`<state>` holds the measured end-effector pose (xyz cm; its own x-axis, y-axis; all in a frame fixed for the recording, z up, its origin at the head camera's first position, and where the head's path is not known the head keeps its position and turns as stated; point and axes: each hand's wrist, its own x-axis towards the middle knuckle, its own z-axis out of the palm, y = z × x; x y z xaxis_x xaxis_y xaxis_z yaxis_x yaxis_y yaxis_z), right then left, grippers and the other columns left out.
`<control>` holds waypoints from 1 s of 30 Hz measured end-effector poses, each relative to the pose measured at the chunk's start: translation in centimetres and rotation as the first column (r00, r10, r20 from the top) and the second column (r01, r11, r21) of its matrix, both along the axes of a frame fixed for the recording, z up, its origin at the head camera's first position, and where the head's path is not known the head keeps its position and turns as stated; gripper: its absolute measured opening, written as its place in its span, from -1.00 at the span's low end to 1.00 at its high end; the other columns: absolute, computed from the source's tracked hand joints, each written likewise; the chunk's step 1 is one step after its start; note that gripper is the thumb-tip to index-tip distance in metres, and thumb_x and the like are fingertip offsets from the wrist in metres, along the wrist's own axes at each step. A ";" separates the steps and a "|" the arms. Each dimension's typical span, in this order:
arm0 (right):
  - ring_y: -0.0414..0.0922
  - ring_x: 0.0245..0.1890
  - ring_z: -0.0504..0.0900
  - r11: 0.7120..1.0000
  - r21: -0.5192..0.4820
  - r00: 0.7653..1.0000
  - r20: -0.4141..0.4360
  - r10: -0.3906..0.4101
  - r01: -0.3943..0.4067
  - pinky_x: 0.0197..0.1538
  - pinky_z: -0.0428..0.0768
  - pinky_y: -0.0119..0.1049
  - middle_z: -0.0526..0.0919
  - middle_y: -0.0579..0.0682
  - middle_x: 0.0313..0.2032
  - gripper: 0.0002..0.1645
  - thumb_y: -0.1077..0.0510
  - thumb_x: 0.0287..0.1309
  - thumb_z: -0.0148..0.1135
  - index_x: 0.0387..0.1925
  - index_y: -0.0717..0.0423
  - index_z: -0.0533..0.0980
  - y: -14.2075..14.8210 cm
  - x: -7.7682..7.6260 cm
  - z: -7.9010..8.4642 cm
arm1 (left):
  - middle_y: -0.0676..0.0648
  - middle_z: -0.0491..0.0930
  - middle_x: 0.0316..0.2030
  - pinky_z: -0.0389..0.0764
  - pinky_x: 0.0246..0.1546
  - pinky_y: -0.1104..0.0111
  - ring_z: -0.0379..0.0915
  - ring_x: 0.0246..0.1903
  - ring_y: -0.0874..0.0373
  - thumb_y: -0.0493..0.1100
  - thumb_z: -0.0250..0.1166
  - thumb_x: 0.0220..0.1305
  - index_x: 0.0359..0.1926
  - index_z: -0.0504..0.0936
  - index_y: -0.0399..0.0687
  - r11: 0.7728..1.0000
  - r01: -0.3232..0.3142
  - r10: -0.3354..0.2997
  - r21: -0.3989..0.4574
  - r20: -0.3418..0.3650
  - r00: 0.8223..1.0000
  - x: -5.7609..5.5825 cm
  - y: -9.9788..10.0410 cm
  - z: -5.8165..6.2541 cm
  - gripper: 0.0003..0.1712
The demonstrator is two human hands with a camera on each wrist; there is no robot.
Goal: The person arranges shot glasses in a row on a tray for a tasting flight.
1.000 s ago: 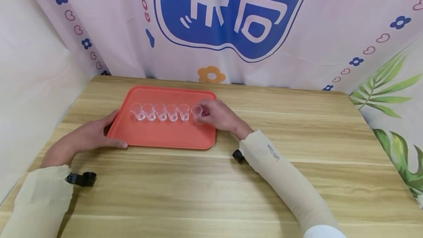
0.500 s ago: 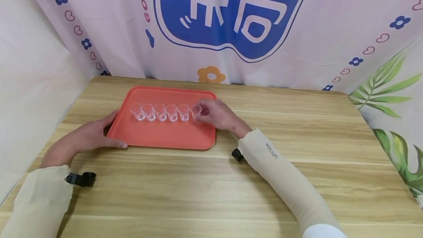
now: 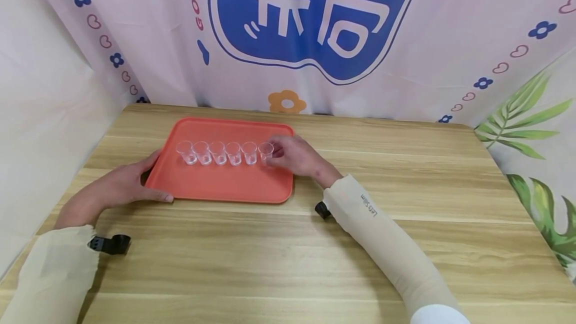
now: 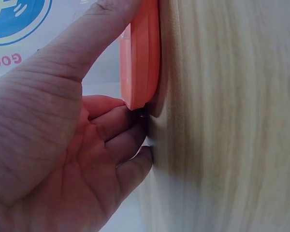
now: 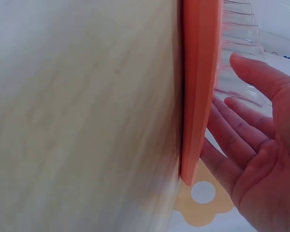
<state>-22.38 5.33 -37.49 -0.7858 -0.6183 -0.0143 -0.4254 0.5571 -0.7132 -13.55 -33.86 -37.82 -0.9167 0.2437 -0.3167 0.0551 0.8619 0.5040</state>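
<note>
A row of several small clear plastic cups (image 3: 218,154) stands upright across an orange-red tray (image 3: 225,184). My right hand (image 3: 297,156) reaches over the tray's right edge and holds the rightmost cup (image 3: 266,148) between thumb and fingers. In the right wrist view that cup (image 5: 239,87) sits between the thumb and fingers, beside the tray wall. My left hand (image 3: 121,184) grips the tray's left end, thumb along the near edge. Seen from the left wrist, its curled fingers touch the tray's corner (image 4: 140,72) close to the tabletop.
The tray lies flat on a wood-grain table (image 3: 270,254), near its back edge. Behind hangs a pale printed curtain (image 3: 427,39). A white wall covering (image 3: 40,114) borders the left, and a leaf-patterned one (image 3: 526,129) the right.
The rightmost cup and my right hand have shifted very slightly left, toward the neighbouring cup. My left hand and the tray look almost unmoved.
</note>
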 end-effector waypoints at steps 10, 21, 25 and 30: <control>-0.06 0.28 0.48 0.996 0.076 0.999 -0.011 0.051 -0.050 0.34 0.43 -0.21 0.54 0.03 0.27 -0.09 -0.05 0.24 0.49 0.47 0.18 0.29 1.8 0.5 0.4 | -0.58 0.11 0.43 0.44 0.08 -0.34 0.29 0.22 -0.43 0.35 0.50 0.12 0.64 -0.29 -0.22 1.000 0.014 -0.014 0.000 -0.003 1.000 -0.3 0.1 0.0 0.49; 0.05 0.41 0.35 0.997 0.040 0.997 -0.042 0.061 -0.059 0.43 0.31 -0.06 0.34 0.12 0.45 0.02 -0.11 0.26 0.46 0.56 0.17 0.19 6.6 2.0 0.0 | -0.53 0.05 0.48 0.42 0.13 -0.35 0.23 0.27 -0.40 0.26 0.49 0.20 0.64 -0.35 -0.16 0.996 0.014 -0.014 0.089 0.000 1.000 0.0 0.0 -0.5 0.43; 0.08 0.41 0.34 0.998 0.047 0.999 -0.034 0.039 -0.038 0.43 0.31 -0.03 0.29 0.10 0.49 0.02 -0.16 0.29 0.42 0.58 0.11 0.16 8.7 2.6 0.0 | -0.52 -0.05 0.51 0.38 0.16 -0.36 0.15 0.32 -0.42 0.24 0.44 0.27 0.64 -0.40 -0.15 0.995 0.010 -0.011 0.103 0.012 1.000 0.0 0.0 -0.4 0.40; 0.05 0.47 0.26 0.994 0.106 0.999 -0.044 -0.020 0.024 0.47 0.24 0.00 0.21 0.04 0.53 0.13 -0.37 0.26 0.34 0.61 0.05 0.08 11.0 3.0 0.1 | -0.52 -0.11 0.53 0.28 0.20 -0.42 0.05 0.38 -0.49 0.28 0.35 0.34 0.61 -0.53 -0.10 0.997 -0.006 0.006 0.078 -0.001 1.000 -0.4 0.2 0.8 0.38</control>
<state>-19.35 16.30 -37.35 -0.8005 -0.5976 -0.0450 -0.4412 0.6385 -0.6306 -13.93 -33.62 -37.03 -0.9186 0.2621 -0.2956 0.0508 0.8204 0.5696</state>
